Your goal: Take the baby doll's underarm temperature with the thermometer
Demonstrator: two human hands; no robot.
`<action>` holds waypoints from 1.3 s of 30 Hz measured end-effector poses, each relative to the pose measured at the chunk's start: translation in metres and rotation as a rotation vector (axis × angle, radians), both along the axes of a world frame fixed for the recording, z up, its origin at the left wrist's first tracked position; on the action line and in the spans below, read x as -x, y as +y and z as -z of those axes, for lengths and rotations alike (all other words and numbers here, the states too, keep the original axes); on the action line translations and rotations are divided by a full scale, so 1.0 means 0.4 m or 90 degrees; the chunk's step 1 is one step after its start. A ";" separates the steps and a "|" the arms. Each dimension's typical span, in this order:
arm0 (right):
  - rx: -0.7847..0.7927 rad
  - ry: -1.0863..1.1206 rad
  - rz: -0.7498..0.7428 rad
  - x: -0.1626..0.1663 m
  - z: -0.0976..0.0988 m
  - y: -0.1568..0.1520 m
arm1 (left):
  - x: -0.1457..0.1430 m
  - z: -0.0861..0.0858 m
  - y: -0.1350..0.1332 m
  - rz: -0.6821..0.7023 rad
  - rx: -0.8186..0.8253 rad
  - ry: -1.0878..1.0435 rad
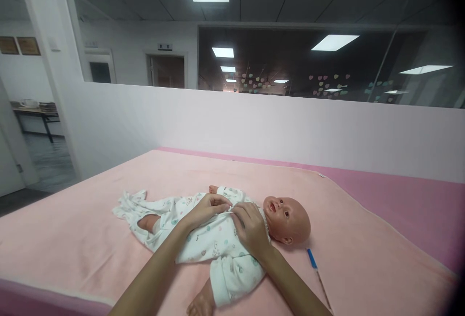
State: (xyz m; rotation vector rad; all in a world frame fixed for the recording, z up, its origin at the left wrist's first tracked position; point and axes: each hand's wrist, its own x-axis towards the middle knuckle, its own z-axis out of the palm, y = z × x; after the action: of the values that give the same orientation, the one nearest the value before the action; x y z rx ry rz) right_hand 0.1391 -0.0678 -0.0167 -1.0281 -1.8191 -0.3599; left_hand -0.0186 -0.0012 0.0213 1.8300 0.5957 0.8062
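A baby doll (286,219) lies on its back on a pink blanket (90,229), head to the right. It wears a white patterned romper (210,241). My left hand (209,209) pinches the romper's fabric at the doll's chest. Just to its right, my right hand (250,229) is closed on the fabric near the collar, close under the doll's chin. Both hands meet at the garment's front opening. One bare leg shows through the open lower part of the romper.
A blue-capped thin stick, like a thermometer (315,270), lies on the blanket right of my right forearm. A white partition wall (254,122) stands behind the bed. A darker pink sheet (399,200) shows at the right.
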 end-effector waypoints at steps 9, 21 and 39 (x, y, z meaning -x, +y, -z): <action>0.013 0.030 -0.003 0.001 0.009 0.006 | 0.003 -0.004 -0.001 0.022 -0.022 0.038; 0.121 0.204 -0.046 0.006 0.005 0.002 | 0.011 -0.012 -0.007 0.072 0.034 0.039; 0.151 0.246 -0.067 0.003 -0.003 0.004 | 0.015 -0.005 0.004 0.081 0.021 0.062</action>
State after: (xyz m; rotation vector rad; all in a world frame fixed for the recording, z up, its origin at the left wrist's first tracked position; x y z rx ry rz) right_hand 0.1381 -0.0663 -0.0156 -1.0727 -1.5777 0.1184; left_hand -0.0245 0.0005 0.0232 1.8652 0.5446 0.6221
